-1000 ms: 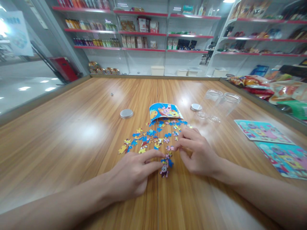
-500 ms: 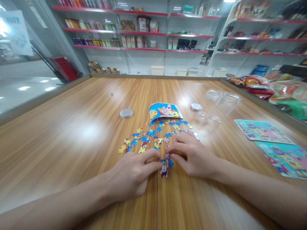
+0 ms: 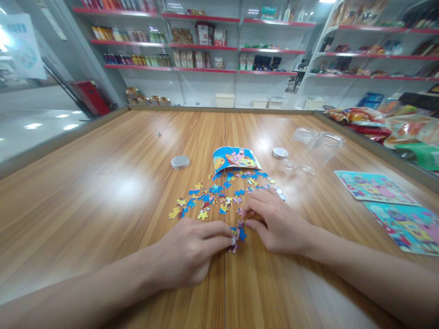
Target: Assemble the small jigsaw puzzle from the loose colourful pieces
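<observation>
Between my hands lies a small cluster of jigsaw puzzle pieces (image 3: 242,234), pink, blue and white. My left hand (image 3: 192,249) has its thumb and forefinger closed on the left side of this cluster, covering part of it. From the right, my right hand (image 3: 274,221) pinches at the cluster's upper edge; its thumb and bent forefinger meet the pieces there. Just beyond my fingers, many loose jigsaw pieces (image 3: 203,214) in blue, yellow and pink are scattered. Behind them stands a curved picture card (image 3: 236,158) with cartoon figures on blue.
A silver lid (image 3: 180,161) lies left of the card, another lid (image 3: 280,153) to its right. Clear jars (image 3: 325,148) stand at the right rear. Two cartoon picture sheets (image 3: 379,187) lie on the right. Bagged goods (image 3: 363,121) sit past the table's right edge.
My left fingers have moved slightly right and now cover more of the cluster, including the face on its lower piece. My right hand has barely moved.
</observation>
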